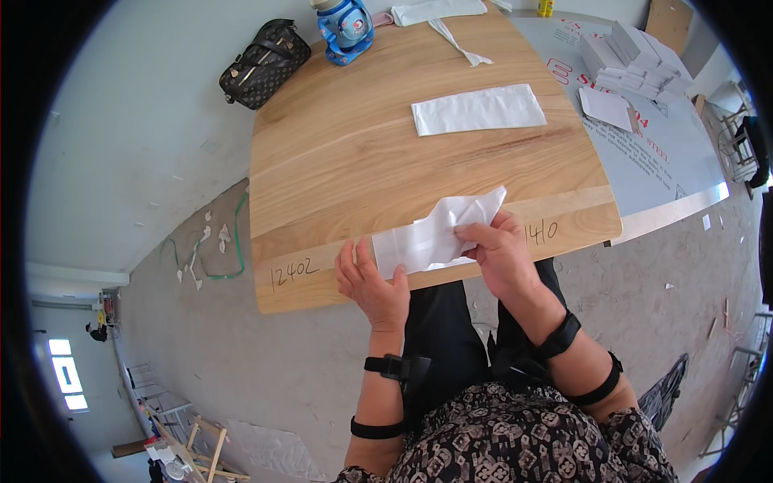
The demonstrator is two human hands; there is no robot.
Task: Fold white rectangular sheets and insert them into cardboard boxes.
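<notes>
A white piece of thin cloth [415,244] lies near the front edge of the wooden table, its right part lifted and creased. My right hand [503,249] pinches that part between thumb and fingers. At the left end of the cloth, my left hand [373,288] has its fingers spread on the tabletop, and its thumb touches the near edge of the cloth. Farther back, a flat white folded cloth strip [480,110] rests on the wood. Whether the cloth under my right fingers has more than one layer is hidden.
The wooden table [338,177] has handwriting along its front edge. A dark patterned handbag [266,64] and a blue bottle [348,30] stand at the back left. More white cloth [439,10] lies at the far edge. White boxes [636,60] are stacked on a metal-sheet-covered table at right.
</notes>
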